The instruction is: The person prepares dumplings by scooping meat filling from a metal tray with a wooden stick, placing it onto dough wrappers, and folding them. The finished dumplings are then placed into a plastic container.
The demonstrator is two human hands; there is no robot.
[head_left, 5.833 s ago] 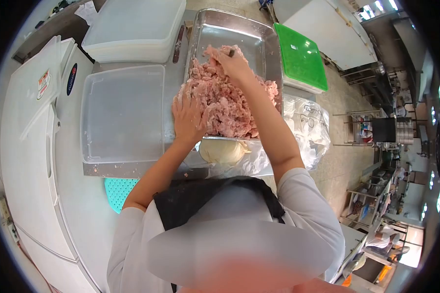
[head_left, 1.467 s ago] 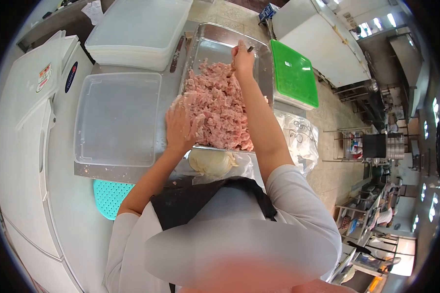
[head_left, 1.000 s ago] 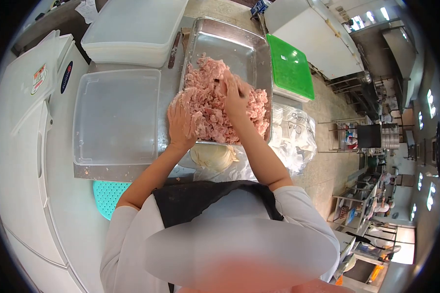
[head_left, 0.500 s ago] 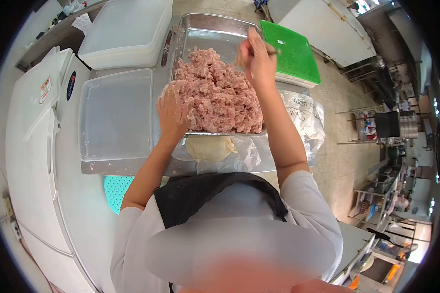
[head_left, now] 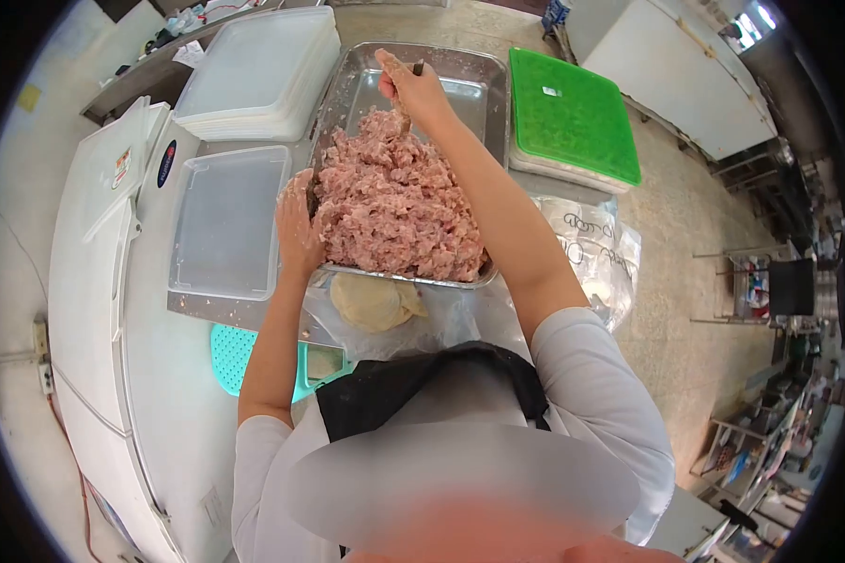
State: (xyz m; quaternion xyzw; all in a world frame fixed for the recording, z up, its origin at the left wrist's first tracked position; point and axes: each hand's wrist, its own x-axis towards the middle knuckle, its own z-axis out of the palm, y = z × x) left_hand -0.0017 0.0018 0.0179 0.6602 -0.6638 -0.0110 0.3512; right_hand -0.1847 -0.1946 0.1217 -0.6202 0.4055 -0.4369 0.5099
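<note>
A deep metal tray (head_left: 499, 113) holds a large mound of pink ground meat (head_left: 399, 206), heaped toward the near side. My left hand (head_left: 299, 225) grips the tray's left rim, its fingers smeared with meat. At the far edge of the mound, my right hand (head_left: 413, 97) is closed around a short tool with a dark handle end (head_left: 418, 68). The tool's lower part is coated with meat and touches the mound; its exact kind cannot be made out. Just below the tray lies a pale, dough-like lump (head_left: 371, 302) on clear plastic.
Stacked translucent containers (head_left: 258, 75) and a flat translucent lid (head_left: 227, 225) are on the left. A green-lidded container (head_left: 573, 117) stands right of the tray, above a marked plastic bag (head_left: 591, 249). A turquoise perforated basket (head_left: 238, 359) sits below, beside a white freezer (head_left: 94, 272).
My right hand has moved left and slightly up with the tool, from the tray's right side to the mound's far edge. The view has shifted; my left hand is now on the tray's left rim.
</note>
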